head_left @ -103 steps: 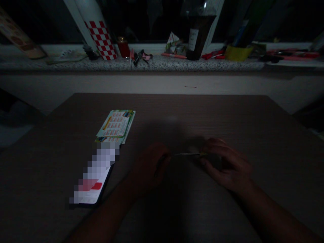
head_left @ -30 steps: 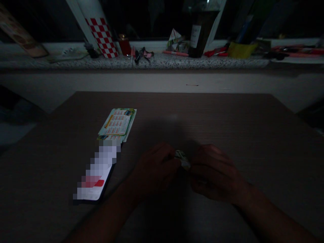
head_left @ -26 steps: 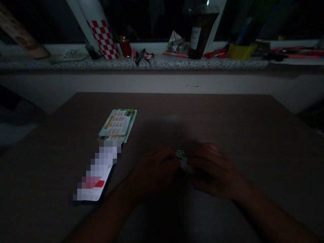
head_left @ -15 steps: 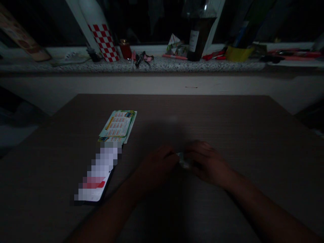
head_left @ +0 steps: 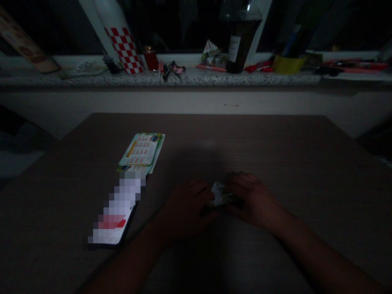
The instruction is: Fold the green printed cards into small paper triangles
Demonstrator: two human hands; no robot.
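Note:
A small piece of folded printed paper (head_left: 218,194) lies between my two hands, low over the table. My left hand (head_left: 188,206) has its fingers curled at the paper's left side, with the thumb below near the lower edge. From the other side, my right hand (head_left: 252,198) pinches the right part of the paper, and its fingers cover that end. Dim light and shadow blur the fingertips, and the paper's underside is hidden.
To the left on the table (head_left: 275,147) lies a stack of printed calendar cards (head_left: 141,150), touching a lit phone (head_left: 118,216). Behind, the stone windowsill (head_left: 196,80) holds a checkered bottle (head_left: 124,47), a dark bottle (head_left: 237,47), a folded paper shape (head_left: 210,52) and a yellow holder (head_left: 288,64).
More of the paper now shows between my hands, with a pointed flap standing up. My left hand has spread slightly, its thumb apart from the fingers. My right hand has barely moved.

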